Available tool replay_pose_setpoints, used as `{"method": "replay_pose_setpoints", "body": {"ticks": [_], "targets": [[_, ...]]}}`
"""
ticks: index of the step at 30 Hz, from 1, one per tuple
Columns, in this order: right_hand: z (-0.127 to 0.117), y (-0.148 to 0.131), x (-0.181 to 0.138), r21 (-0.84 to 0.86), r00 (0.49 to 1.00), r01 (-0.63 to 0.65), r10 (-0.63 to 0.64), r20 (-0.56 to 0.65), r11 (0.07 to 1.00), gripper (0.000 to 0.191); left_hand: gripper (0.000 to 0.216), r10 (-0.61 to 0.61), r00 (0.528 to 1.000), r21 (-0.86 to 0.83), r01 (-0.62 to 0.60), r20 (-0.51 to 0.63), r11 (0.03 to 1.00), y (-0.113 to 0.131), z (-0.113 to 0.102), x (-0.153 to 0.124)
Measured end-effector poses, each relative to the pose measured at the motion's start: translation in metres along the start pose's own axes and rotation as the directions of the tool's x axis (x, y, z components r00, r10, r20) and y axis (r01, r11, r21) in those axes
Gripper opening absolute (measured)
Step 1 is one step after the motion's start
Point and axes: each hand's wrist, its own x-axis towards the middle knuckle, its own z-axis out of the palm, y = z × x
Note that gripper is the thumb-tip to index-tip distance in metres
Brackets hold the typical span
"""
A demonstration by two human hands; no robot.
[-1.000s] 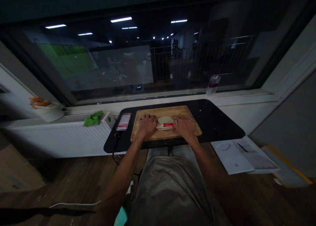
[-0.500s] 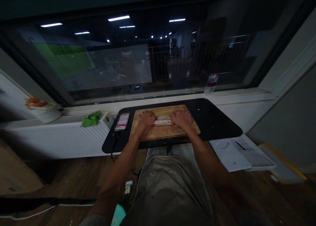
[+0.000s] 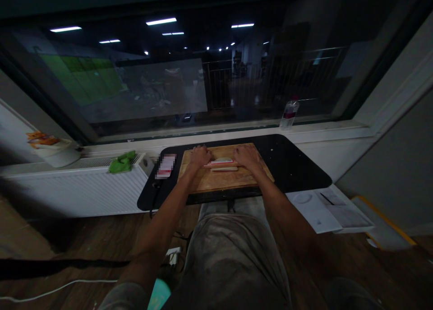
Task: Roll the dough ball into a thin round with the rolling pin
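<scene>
A round piece of flattened dough (image 3: 224,168) lies on the wooden cutting board (image 3: 209,182). Across the dough rests a slim rolling pin with white and red print (image 3: 221,162), and dough shows on both its near and far sides. My left hand (image 3: 200,156) is closed over the left end of the pin. At the right end, my right hand (image 3: 246,156) grips it the same way, fingers curled forward over the board. Both ends of the pin are hidden under my hands.
The board sits on a black table (image 3: 296,172) below a large window. A blurred-out phone-like item (image 3: 166,166) lies left of the board. A green cloth (image 3: 122,162) is on the radiator, and a bottle (image 3: 289,114) stands on the sill. An open white box (image 3: 316,210) is at right.
Both hands have pushed the rolling pin forward, away from me, so more dough shows on its near side. The view has shifted slightly.
</scene>
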Motion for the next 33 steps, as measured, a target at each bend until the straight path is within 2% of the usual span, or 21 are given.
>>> {"method": "replay_pose_setpoints", "body": {"ticks": [7, 11, 15, 20, 28, 30, 33], "targets": [[0.004, 0.004, 0.011, 0.003, 1.000, -0.006, 0.006, -0.028, 1.000, 0.051, 0.043, -0.023, 0.999, 0.010, 0.022, 0.025, 1.000, 0.001, -0.005, 0.006], [0.006, 0.007, 0.020, -0.008, 0.998, 0.005, -0.006, -0.068, 1.000, 0.048, 0.039, -0.037, 0.999, 0.018, 0.037, -0.020, 0.999, 0.005, -0.009, 0.011], [0.006, 0.009, 0.029, 0.009, 0.997, -0.002, 0.002, -0.075, 1.000, 0.048, 0.040, 0.005, 0.997, 0.026, -0.003, -0.076, 1.000, 0.008, -0.012, 0.017], [0.002, 0.006, 0.037, 0.028, 0.998, -0.010, 0.011, -0.059, 1.000, 0.049, 0.041, 0.093, 0.991, 0.064, -0.087, -0.092, 0.994, 0.009, -0.012, 0.023], [0.008, 0.011, 0.041, -0.010, 1.000, -0.018, 0.018, 0.012, 1.000, 0.050, 0.044, -0.018, 0.999, 0.050, 0.016, 0.044, 0.999, 0.006, -0.006, 0.021], [0.011, 0.012, 0.039, -0.012, 1.000, -0.005, 0.005, 0.026, 1.000, 0.052, 0.045, 0.022, 0.997, 0.043, -0.026, 0.080, 0.999, 0.004, -0.004, 0.017], [0.014, 0.012, 0.033, -0.013, 0.996, 0.025, -0.023, 0.088, 1.000, 0.052, 0.041, 0.161, 0.978, 0.031, -0.166, 0.135, 0.986, 0.001, 0.000, 0.009]]}}
